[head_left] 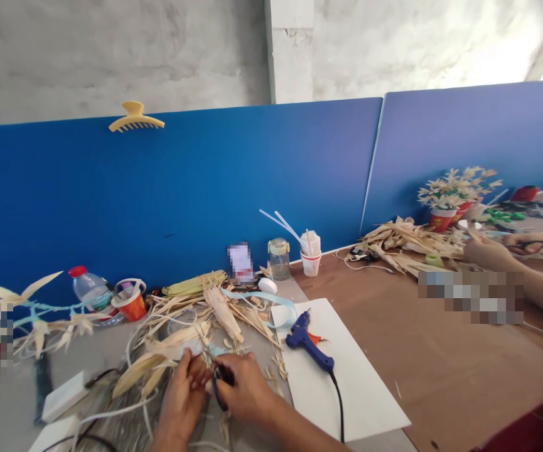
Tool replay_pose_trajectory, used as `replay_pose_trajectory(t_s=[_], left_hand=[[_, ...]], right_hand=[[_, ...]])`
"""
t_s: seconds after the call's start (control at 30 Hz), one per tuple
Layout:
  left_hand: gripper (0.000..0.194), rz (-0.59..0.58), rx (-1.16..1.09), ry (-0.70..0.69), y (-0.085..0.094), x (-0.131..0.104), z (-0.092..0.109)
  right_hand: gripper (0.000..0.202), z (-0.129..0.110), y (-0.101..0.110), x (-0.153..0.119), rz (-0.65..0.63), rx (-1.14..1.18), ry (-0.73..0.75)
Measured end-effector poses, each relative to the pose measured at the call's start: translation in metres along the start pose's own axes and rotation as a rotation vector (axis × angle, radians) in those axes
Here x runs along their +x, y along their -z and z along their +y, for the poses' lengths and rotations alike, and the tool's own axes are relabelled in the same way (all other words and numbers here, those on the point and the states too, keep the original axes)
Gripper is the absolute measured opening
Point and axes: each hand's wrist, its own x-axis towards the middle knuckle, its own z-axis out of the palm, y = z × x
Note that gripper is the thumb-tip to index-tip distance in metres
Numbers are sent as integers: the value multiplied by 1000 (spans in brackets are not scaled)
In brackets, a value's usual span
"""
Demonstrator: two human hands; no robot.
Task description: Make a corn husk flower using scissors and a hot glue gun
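Scissors point(225, 375), R hand point(251, 386), nr papery husks point(223, 312)

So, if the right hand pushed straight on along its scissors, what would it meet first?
Most likely the dried husk by the tips of the scissors in the right hand; depth there is unclear.

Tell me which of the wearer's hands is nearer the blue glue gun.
Right: the right hand, holding scissors, is left of the blue glue gun; the left hand is farther left.
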Motion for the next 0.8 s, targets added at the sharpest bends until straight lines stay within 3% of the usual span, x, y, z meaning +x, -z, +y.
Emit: replay_pose_trajectory(t_s=[0.37, 0.47, 0.63, 0.7, 0.8], left_hand=[[37, -79, -25, -23, 7, 7, 0], [37, -73, 30, -62, 11, 10, -3], [42, -72, 270, -158, 9, 6, -11], [44, -58, 393, -176, 8, 4, -15], [41, -13, 444, -168, 8, 2, -19]], right_hand=[[9, 8, -5, 3, -19, 172, -120], [12, 13, -8, 7, 50, 392, -204], [45, 15, 8, 17, 183, 824, -252], [45, 14, 17, 19, 213, 804, -274], [40, 16, 25, 19, 162, 601, -261]])
